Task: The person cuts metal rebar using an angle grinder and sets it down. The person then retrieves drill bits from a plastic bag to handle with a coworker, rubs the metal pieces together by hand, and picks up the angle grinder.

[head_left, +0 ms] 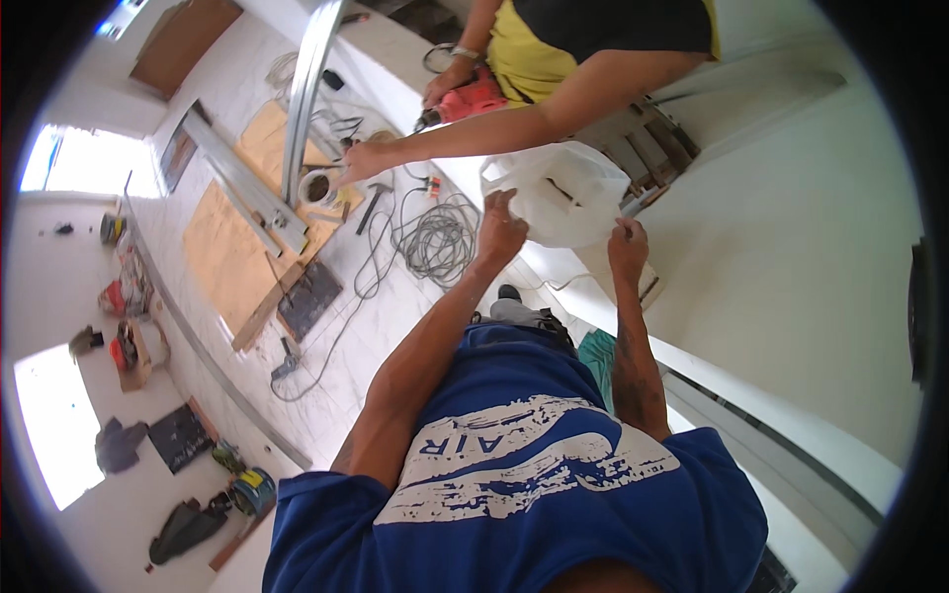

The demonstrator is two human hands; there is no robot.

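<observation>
A thin white plastic bag (pixel 534 219) hangs between my hands, spread apart above the ledge in front of me. My left hand (pixel 503 232) pinches its left edge. The fingers of my right hand (pixel 628 245) are closed on its right edge. A small dark, narrow mark or slit shows in the middle of the bag; I cannot tell which. Just beyond the bag, a co-worker's bare forearm (pixel 504 128) stretches leftward. That person's other hand (pixel 452 79) rests on a red power drill (pixel 473 97).
Left of me, a coiled grey cable (pixel 435 245), a hammer (pixel 372 208) and a grey power tool (pixel 285 364) lie on the tiled floor. Farther off are a tan board (pixel 222 262), long metal channels (pixel 308 99) and a white tub (pixel 307 195). A pale wall (pixel 791 237) rises at right.
</observation>
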